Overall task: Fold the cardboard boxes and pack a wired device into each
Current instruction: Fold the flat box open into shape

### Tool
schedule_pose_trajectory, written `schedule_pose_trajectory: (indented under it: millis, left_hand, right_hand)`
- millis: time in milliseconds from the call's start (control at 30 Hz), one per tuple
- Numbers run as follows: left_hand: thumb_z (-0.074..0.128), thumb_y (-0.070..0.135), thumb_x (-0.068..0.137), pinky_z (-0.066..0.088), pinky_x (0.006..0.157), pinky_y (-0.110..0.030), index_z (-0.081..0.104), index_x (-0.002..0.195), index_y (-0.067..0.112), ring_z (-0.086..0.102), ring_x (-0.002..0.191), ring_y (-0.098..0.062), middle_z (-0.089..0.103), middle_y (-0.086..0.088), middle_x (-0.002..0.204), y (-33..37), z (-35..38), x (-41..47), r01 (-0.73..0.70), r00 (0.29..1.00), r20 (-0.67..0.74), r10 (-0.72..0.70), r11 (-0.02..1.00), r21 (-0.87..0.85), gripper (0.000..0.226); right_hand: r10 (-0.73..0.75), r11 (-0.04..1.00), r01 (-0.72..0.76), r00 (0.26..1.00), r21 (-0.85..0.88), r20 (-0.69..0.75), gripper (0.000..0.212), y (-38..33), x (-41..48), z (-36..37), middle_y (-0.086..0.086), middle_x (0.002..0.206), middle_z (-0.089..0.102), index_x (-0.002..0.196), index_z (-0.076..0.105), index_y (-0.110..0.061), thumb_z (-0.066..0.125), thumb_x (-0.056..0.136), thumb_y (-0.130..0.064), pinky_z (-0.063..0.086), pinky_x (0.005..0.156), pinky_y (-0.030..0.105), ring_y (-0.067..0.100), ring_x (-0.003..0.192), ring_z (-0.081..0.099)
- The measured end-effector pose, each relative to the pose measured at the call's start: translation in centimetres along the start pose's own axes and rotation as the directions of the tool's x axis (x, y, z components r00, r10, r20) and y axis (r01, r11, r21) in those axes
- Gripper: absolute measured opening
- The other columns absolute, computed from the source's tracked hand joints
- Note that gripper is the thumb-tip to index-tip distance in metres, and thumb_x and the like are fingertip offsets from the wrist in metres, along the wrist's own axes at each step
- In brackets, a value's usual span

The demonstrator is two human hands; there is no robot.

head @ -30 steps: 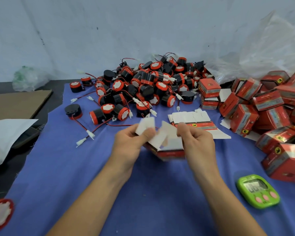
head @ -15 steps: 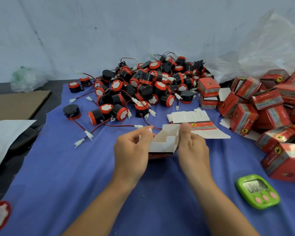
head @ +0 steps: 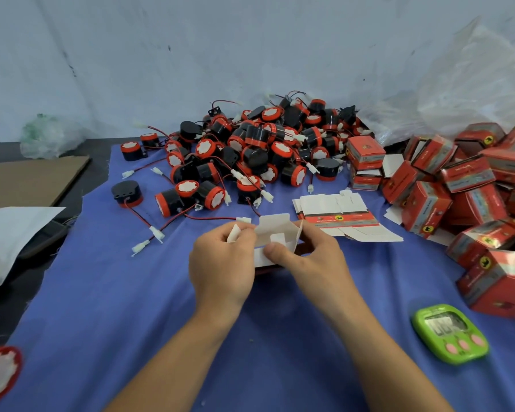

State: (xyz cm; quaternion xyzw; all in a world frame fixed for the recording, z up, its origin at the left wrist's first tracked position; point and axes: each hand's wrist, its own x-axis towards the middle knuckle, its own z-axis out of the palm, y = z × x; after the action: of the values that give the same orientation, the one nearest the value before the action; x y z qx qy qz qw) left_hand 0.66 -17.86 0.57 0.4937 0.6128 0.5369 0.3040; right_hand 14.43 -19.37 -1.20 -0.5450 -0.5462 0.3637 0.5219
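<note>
Near the middle of the worktop [head: 131, 307], a half-folded box [head: 275, 233] sits between both hands: the left hand [head: 220, 263] pinches a side flap in its fingers, the right hand [head: 315, 257] grips the body, thumb on a flap. At right, closed boxes [head: 470, 200] pile up; flat blanks [head: 330, 205] and the far device heap [head: 250, 153] wait. Print is too blurred to read.

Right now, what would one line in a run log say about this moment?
step: folding box | left grip: pinches a flap | right grip: thumb on a flap | devices: piled behind
</note>
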Motion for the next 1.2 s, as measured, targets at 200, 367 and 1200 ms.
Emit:
schedule_pose_trajectory:
  millis: [200, 367, 1200]
  left_hand:
    - [0.055, 0.034, 0.075, 0.056, 0.096, -0.050, 0.082, 0.105, 0.021, 0.071, 0.109, -0.028, 0.078, -0.005, 0.111, 0.0, -0.1, 0.8, 0.236, 0.901, 0.422, -0.102, 0.931, -0.280, 0.043]
    - [0.060, 0.031, 0.074, 0.057, 0.059, -0.027, 0.083, 0.075, 0.028, 0.072, 0.072, -0.009, 0.079, 0.006, 0.081, -0.1, -0.7, 1.6, 0.209, 0.929, 0.356, -0.095, 0.932, -0.296, 0.024]
    - [0.075, 0.054, 0.075, 0.051, 0.095, -0.040, 0.062, 0.141, 0.031, 0.064, 0.112, -0.027, 0.069, -0.001, 0.128, -1.7, -3.2, 3.8, -0.031, 0.457, 0.867, 0.197, 0.978, -0.206, 0.072]
  right_hand:
    - [0.175, 0.971, -0.188, 0.980, 0.149, 0.098, 0.031, 0.8, 0.5, -0.6, -0.008, 0.099, 0.078, 0.101, 0.076, -0.037, 0.074, 0.071, -0.034, 0.053, 0.080, 0.034, 0.015, 0.095, 0.069]
    - [0.199, 0.969, -0.202, 0.979, 0.141, 0.032, 0.031, 0.8, 0.6, -0.2, -0.015, 0.085, 0.075, 0.093, 0.077, -0.043, 0.066, 0.068, -0.027, 0.045, 0.069, 0.030, 0.002, 0.073, 0.060]
    - [0.083, 0.986, -0.103, 0.985, -0.131, -0.153, 0.050, -0.3, -0.8, 0.3, -0.026, 0.106, 0.067, 0.123, 0.063, -0.046, 0.045, 0.078, -0.034, 0.046, 0.074, 0.020, -0.010, 0.099, 0.056]
